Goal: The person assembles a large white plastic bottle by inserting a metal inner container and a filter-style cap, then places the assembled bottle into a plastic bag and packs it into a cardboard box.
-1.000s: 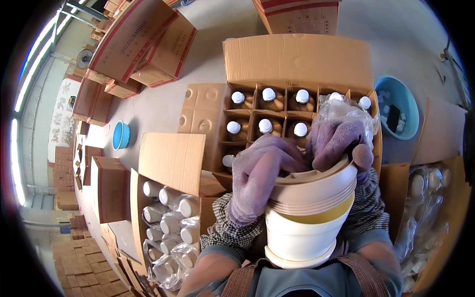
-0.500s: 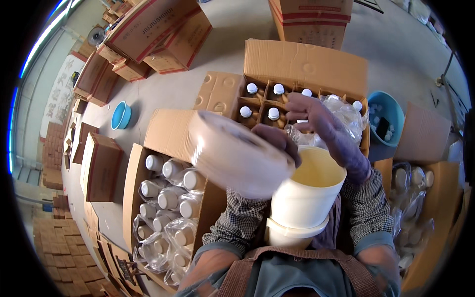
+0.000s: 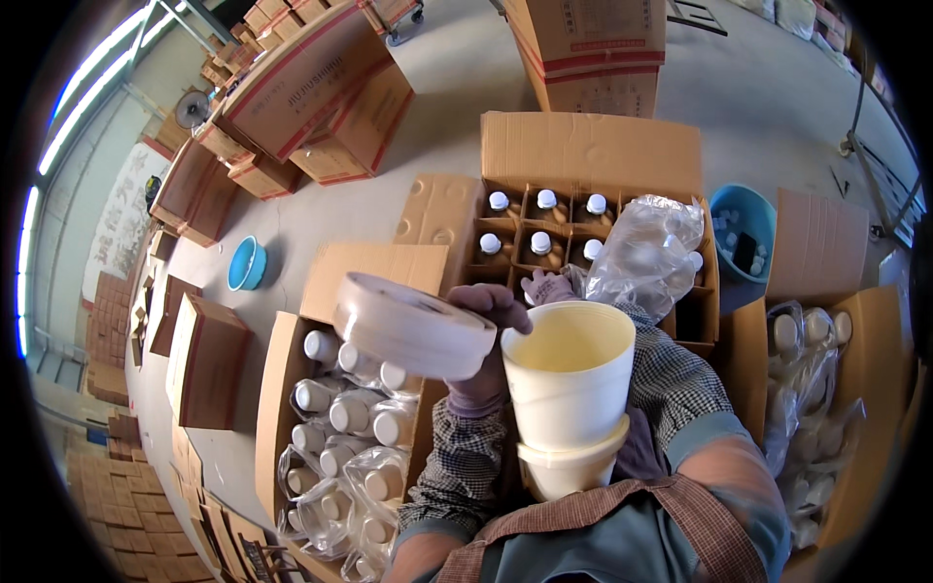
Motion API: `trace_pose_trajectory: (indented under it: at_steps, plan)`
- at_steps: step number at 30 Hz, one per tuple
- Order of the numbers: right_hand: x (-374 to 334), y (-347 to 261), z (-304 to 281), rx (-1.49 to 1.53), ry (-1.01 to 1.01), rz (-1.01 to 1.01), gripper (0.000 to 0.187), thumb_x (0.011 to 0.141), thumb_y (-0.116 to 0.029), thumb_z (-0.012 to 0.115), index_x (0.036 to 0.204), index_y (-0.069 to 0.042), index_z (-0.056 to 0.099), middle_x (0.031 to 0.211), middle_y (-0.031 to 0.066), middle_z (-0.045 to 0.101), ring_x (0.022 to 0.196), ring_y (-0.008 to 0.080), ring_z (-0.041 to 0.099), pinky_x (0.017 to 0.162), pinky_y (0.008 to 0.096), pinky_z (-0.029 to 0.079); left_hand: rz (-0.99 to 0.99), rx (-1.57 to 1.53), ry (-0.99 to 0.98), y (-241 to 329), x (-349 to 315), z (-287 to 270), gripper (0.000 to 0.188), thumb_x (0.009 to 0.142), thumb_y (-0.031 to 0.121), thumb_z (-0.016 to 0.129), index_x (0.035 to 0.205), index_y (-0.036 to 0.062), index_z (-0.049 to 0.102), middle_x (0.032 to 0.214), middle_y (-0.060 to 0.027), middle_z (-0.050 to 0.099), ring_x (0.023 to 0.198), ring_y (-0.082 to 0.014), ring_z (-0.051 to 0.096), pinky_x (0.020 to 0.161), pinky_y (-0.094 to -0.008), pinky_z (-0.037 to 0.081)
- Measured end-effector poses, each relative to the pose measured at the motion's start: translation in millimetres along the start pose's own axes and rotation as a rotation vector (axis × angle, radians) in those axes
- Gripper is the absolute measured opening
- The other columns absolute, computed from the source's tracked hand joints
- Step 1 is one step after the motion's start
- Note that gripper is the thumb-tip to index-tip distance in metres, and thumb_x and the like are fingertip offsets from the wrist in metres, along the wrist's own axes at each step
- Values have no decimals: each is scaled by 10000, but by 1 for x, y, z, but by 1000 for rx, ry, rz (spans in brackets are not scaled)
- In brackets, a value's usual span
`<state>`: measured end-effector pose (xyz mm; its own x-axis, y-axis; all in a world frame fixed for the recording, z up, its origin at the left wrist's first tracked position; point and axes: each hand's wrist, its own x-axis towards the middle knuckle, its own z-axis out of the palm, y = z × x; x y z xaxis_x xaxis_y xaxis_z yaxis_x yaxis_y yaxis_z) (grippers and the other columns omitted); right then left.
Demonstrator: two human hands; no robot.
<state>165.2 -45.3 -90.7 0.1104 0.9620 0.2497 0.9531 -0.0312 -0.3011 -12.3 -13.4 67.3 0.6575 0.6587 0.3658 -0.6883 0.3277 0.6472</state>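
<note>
A wide, pale roll of tape [image 3: 413,330] is in my gloved left hand [image 3: 486,335], whose fingers curl around its right end. The roll is tilted above a carton of capped bottles in clear bags. Right beside that hand stands a cream plastic bucket [image 3: 573,389], stacked in another one against my lap. My gloved right hand [image 3: 547,288] is beyond the bucket, at the near edge of a divided carton [image 3: 591,151] with white-capped bottles. Its fingers look curled, and the bucket partly hides it. A crumpled clear plastic bag [image 3: 646,255] lies next to it over the dividers.
The bagged bottles' carton [image 3: 277,408] stands at my left, and another open carton [image 3: 870,389] of bagged bottles at my right. A blue basin [image 3: 719,204] holding white caps and a dark object is at the right. A smaller blue basin [image 3: 248,262] and sealed cartons [image 3: 209,360] stand further left.
My right hand has gone from raised and spread above the bucket to low behind it at the divided carton. The tape roll has moved slightly left and is steadier. The view has shifted.
</note>
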Motion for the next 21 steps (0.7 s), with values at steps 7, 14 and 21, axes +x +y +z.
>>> trace_pose_trajectory:
  at_steps: [7, 14, 21]
  plan:
    - [14, 25, -46, 132, 110, 132, 523, 769, -357, 779, 1176, -52, 656, 1110, 182, 674, 973, 342, 685, 858, 420, 550, -475, -349, 237, 10, 5, -64, 676, 1017, 519, 348, 1354, -40, 523, 1386, -199, 570, 1254, -387, 556, 1060, -534, 444]
    - [20, -32, -263, 205, 463, -276, 562, 726, -299, 854, 1189, -82, 620, 1014, 126, 646, 904, 312, 682, 759, 383, 554, -578, -537, 90, -43, 13, -95, 477, 1070, 300, 402, 1452, 15, 422, 1435, -127, 516, 1337, -315, 491, 1111, -483, 428]
    - [-25, -51, -321, 187, 35, -461, 574, 816, -245, 797, 1325, -79, 591, 1223, 104, 615, 1060, 285, 649, 899, 411, 525, -458, -798, -201, -80, 95, -19, 609, 1050, 454, 415, 1480, 23, 410, 1471, -200, 489, 1312, -371, 518, 1081, -546, 454]
